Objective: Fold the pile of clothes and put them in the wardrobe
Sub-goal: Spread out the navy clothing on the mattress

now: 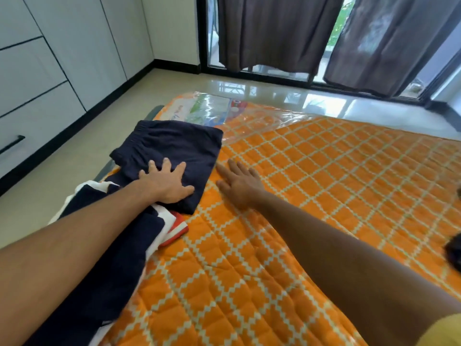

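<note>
A folded navy garment (174,146) with an elastic waistband lies at the left edge of the orange checked mattress (311,196). My left hand (167,183) presses flat on its near part, fingers spread. My right hand (237,183) hovers or rests open on the mattress just right of the garment, fingers straight. Under my left forearm lies another garment in navy, white and red (139,228), partly hidden by the arm.
White wardrobe doors and drawers (62,71) line the left wall across a strip of tiled floor. Dark curtains (274,31) hang over glass doors at the back. A dark object (454,250) sits at the right edge of the mattress.
</note>
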